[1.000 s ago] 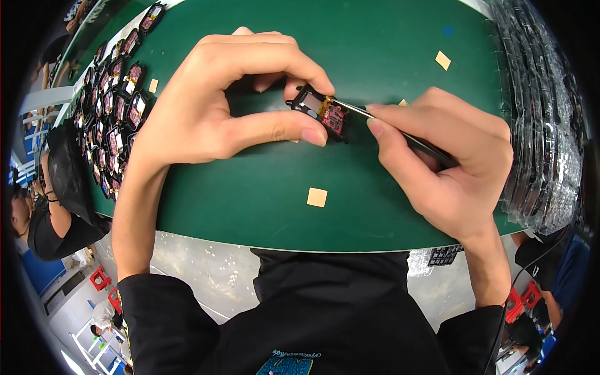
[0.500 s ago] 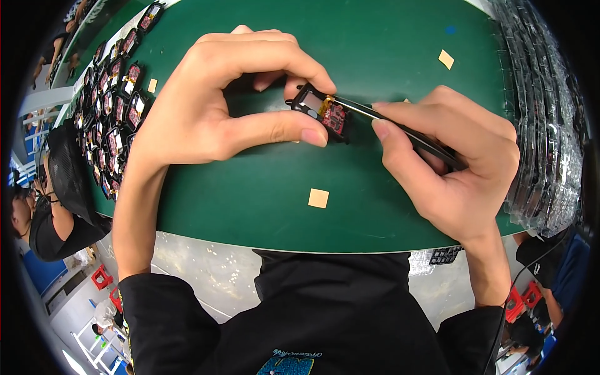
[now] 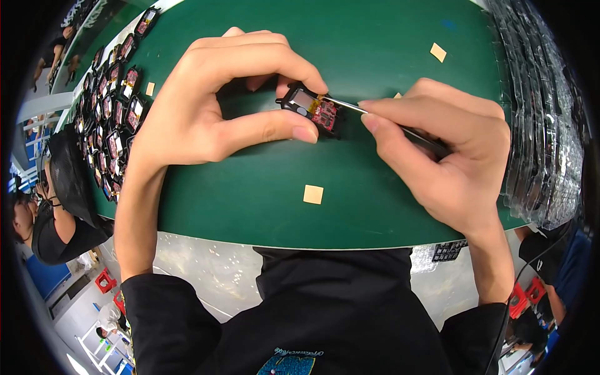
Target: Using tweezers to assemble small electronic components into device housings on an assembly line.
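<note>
Between the thumb and fingers of my left hand (image 3: 231, 100) is a small black electronic device housing (image 3: 300, 100), its inside facing up. It shows a silver-grey rectangular part, a strip of amber tape and a red circuit board (image 3: 325, 114). My right hand (image 3: 450, 144) is closed around a pair of dark tweezers (image 3: 347, 105). Their thin metal tips touch or nearly touch the upper edge of the housing by the amber tape, close to my left index fingertip. Whether the tips grip anything is too small to tell.
Many similar open housings (image 3: 114, 144) crowd the left of the green table (image 3: 250, 206). Clear plastic trays (image 3: 540, 125) are stacked along its right edge. Cream paper squares (image 3: 313, 194) lie scattered on the tabletop. Another person (image 3: 59, 206) sits at the far left.
Both hands, with the housing and tweezers, have shifted slightly left in the picture, as have the paper squares. The tweezers lie a little flatter; the grips are the same.
</note>
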`<state>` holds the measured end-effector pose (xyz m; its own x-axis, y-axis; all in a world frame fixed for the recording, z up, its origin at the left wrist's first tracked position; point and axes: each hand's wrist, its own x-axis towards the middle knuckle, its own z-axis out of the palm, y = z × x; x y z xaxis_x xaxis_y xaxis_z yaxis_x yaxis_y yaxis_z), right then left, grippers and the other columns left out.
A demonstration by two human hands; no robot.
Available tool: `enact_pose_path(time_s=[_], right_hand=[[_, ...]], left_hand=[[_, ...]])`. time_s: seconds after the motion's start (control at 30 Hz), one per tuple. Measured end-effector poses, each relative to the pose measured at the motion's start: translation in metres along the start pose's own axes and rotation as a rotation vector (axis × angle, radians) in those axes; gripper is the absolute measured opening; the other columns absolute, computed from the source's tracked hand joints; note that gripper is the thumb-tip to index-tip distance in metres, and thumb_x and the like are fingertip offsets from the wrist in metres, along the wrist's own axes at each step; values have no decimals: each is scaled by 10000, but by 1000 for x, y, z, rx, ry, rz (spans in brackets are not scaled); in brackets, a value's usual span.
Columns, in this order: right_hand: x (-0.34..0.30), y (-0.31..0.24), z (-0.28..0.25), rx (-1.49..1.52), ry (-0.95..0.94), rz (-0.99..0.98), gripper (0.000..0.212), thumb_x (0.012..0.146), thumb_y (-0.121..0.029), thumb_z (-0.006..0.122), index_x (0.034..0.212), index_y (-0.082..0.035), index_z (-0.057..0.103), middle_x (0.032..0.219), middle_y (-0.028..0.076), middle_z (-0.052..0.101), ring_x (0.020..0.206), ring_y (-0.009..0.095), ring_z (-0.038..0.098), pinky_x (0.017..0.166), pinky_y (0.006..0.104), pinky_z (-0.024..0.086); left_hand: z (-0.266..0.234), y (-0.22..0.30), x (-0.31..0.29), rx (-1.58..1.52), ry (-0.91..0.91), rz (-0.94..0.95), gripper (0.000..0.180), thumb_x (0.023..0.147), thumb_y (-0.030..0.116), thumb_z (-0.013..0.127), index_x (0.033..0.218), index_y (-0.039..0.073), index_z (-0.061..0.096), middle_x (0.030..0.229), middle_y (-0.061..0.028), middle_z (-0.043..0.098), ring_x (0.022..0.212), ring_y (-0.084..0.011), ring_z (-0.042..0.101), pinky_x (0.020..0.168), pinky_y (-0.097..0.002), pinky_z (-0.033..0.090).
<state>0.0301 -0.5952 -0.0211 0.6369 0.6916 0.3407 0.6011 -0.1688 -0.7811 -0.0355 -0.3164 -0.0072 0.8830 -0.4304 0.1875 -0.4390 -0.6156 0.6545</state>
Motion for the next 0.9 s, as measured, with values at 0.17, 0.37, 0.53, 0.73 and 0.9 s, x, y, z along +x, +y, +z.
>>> enact_pose_path(time_s=[0.17,0.37,0.53,0.73,0.9], right_hand=[[2,-4,-3,-96,34,-114,179,827,80,841,994,18,858,677,30,664,548,59,528,502,256,345],[6,0,-11,-61,231,-63,121,870,42,829,986,20,854,681,31,673,544,55,549,497,247,372],[7,5,-3,40,305,-110,92,869,-6,834,955,27,844,715,88,719,561,142,628,512,310,467],[2,10,2,98,292,-44,119,888,-30,812,979,43,832,786,137,758,662,240,747,590,365,564],[4,11,-2,77,253,-54,135,895,-48,806,993,38,841,806,157,769,681,266,755,633,374,584]], left_hand=[[-4,2,-1,17,11,-8,520,712,287,990,1137,49,809,918,-27,720,764,-168,505,773,-322,390],[0,11,6,54,70,-51,616,679,211,1007,1236,53,797,888,-31,680,753,-173,515,794,-353,412],[-4,15,-3,59,136,-102,512,709,200,996,1163,39,820,858,-21,676,733,-146,547,717,-315,438],[-42,44,67,53,271,71,493,709,199,983,1141,25,821,915,-48,740,744,-130,596,678,-289,469],[-15,81,197,4,123,392,439,860,188,911,1249,32,778,1046,-59,697,884,-172,617,796,-327,502]])
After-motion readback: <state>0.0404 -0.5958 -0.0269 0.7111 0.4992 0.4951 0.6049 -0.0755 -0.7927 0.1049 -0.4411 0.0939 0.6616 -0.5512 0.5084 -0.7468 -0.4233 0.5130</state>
